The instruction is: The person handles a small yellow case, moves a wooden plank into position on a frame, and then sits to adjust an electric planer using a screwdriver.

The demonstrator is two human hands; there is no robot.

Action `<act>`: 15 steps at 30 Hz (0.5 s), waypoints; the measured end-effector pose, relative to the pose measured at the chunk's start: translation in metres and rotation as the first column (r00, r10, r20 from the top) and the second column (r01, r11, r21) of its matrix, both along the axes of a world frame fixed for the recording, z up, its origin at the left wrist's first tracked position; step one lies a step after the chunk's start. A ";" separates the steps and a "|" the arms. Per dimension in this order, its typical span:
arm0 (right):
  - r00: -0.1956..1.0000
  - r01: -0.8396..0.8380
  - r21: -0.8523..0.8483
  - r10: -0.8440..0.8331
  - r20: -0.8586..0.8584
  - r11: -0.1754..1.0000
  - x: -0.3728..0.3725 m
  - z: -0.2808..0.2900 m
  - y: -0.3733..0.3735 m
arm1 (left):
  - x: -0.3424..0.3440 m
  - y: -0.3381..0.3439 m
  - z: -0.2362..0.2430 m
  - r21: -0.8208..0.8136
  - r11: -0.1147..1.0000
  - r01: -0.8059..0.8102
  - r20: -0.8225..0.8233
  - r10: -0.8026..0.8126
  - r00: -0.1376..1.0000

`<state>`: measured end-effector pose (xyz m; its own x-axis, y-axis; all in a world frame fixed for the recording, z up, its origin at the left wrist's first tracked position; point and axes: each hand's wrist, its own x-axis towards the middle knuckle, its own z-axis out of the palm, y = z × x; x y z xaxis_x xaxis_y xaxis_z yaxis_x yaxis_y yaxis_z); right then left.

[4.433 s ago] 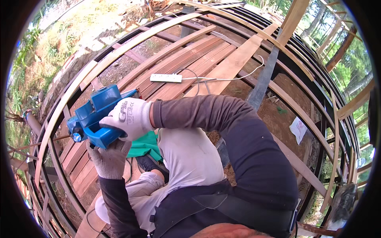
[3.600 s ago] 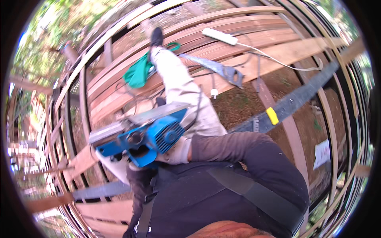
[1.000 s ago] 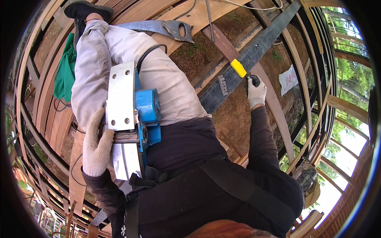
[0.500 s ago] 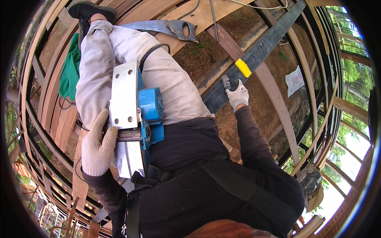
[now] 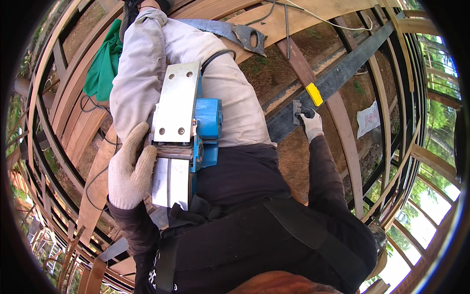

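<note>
An upturned blue electric planer (image 5: 208, 117) lies across my lap, its silver sole (image 5: 177, 100) facing up. My left hand (image 5: 129, 171), in a cream knit glove, grips its left side, fingers partly hidden against it. My right hand (image 5: 311, 125), gloved with dark fingertips, grasps a small slotted metal piece (image 5: 296, 110) on a long dark beam (image 5: 352, 59). A yellow rectangular item (image 5: 313, 94) rests on that beam just above my right hand.
A handsaw (image 5: 247, 38) lies on the planks (image 5: 284, 14) beyond my legs, with cables around it. Green cloth (image 5: 103, 71) lies at left. Open framing (image 5: 382, 93) with soil below surrounds me, and a white bag (image 5: 368, 120) sits at right.
Earlier both hands held the planer up; it now rests sole-up on my lap. My right hand has moved from beside the yellow item down-left onto the metal piece. The view has shifted slightly.
</note>
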<state>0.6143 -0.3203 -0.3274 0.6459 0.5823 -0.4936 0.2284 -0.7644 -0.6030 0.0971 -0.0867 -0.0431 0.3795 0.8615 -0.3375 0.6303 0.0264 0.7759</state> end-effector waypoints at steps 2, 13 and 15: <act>0.984 -0.049 -0.027 0.053 0.171 0.998 0.002 -0.002 -0.004 | -0.002 0.001 -0.002 -0.015 1.000 0.005 0.004 -0.005 1.000; 0.970 0.237 0.403 -0.237 -0.051 0.884 -0.027 0.013 0.012 | -0.012 -0.005 -0.003 -0.049 0.996 -0.077 0.041 0.079 0.996; 0.915 0.398 0.477 -0.378 -0.142 0.783 -0.038 0.039 0.019 | -0.014 -0.005 0.003 -0.182 0.979 -0.094 0.036 0.102 0.994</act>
